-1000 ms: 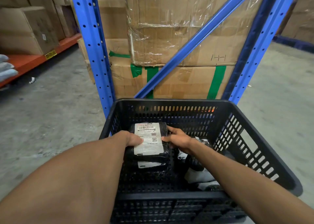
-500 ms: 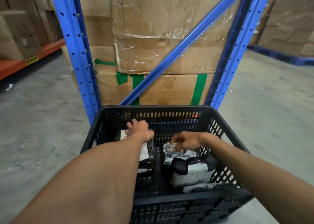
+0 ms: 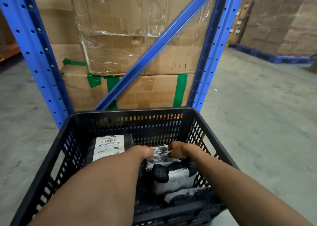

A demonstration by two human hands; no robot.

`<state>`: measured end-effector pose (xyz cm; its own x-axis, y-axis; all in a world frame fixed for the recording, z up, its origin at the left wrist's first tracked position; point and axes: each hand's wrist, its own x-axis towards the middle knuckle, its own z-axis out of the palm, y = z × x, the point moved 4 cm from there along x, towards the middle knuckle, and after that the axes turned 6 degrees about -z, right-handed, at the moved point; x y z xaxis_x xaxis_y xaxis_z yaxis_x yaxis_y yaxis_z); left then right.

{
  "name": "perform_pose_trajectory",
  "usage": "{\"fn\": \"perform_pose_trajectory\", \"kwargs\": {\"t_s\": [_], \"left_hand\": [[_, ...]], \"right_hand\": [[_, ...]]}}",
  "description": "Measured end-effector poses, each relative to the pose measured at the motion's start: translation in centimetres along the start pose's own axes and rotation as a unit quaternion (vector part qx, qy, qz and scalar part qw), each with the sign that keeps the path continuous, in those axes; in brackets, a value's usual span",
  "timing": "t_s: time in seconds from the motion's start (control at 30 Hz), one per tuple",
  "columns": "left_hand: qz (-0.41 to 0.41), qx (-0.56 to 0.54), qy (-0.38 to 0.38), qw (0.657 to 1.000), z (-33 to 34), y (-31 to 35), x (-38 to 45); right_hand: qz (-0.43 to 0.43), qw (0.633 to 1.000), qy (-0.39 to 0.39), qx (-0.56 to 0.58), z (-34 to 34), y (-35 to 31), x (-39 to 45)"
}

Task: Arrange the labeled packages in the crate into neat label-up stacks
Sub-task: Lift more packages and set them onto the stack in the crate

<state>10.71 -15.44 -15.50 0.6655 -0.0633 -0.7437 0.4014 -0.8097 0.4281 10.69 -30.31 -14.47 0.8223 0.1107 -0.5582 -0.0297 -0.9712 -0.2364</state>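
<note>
A black slotted plastic crate (image 3: 130,112) stands on the floor in front of me. On its left side lies a black package, label up (image 3: 109,146), on top of a stack. On the right lies a loose heap of black packages (image 3: 173,176) with crumpled white labels. My left hand (image 3: 145,152) and my right hand (image 3: 177,150) both grip a crumpled black-and-white package (image 3: 160,154) at the top of that heap, one on each side. My forearms hide the near part of the crate's inside.
Blue steel rack posts (image 3: 34,54) and a diagonal brace (image 3: 154,47) rise just behind the crate, with taped cardboard boxes (image 3: 130,37) stacked behind them. Grey concrete floor (image 3: 257,114) lies left and right. A blue pallet (image 3: 274,58) with boxes sits at the far right.
My left hand left the labeled package on the left stack and moved right. Both hands now hold the crumpled package on the right heap. The view shifted right.
</note>
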Motion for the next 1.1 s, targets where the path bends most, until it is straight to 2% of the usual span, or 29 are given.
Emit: {"fn": "perform_pose_trajectory", "kwargs": {"t_s": [0.17, 0.27, 0.37, 0.43, 0.53, 0.67, 0.73, 0.9, 1.0, 1.1], "left_hand": [[-0.057, -0.153, -0.019, 0.986, -0.5, -0.3, 4.1], [-0.070, -0.166, -0.025, 0.983, 0.6, -0.3, 5.5], [-0.101, -0.198, -0.084, 0.971, 2.3, -0.2, 6.6], [-0.108, -0.195, -0.106, 0.969, 2.6, 0.2, 6.8], [-0.141, -0.202, -0.131, 0.960, 2.3, 0.6, 6.4], [-0.130, -0.248, -0.156, 0.947, 1.2, 0.4, 6.1], [-0.118, -0.279, -0.168, 0.938, 0.6, 0.2, 5.4], [-0.055, -0.303, -0.293, 0.905, -1.5, 0.8, 2.0], [-0.050, -0.400, -0.283, 0.870, -3.6, 0.5, 0.6], [-0.042, -0.466, -0.269, 0.842, -5.3, 0.7, -0.4]], "right_hand": [[0.034, 0.996, 0.012, 0.078, 1.2, 0.7, 3.3], [0.063, 0.987, 0.032, 0.145, 1.4, 1.3, 4.3], [0.107, 0.982, 0.018, 0.153, 2.5, 2.0, 5.1], [0.101, 0.981, 0.034, 0.160, 3.0, 2.4, 5.6], [0.130, 0.954, 0.071, 0.261, 2.7, 3.3, 5.4], [0.142, 0.931, 0.037, 0.333, 2.8, 4.4, 4.2], [0.151, 0.911, 0.047, 0.381, 2.5, 4.5, 3.6], [0.110, 0.897, 0.155, 0.398, 0.1, 2.8, 1.4], [0.052, 0.882, 0.215, 0.416, -1.1, 2.3, -1.1], [-0.033, 0.898, 0.261, 0.352, -2.7, 2.4, -4.0]]}}
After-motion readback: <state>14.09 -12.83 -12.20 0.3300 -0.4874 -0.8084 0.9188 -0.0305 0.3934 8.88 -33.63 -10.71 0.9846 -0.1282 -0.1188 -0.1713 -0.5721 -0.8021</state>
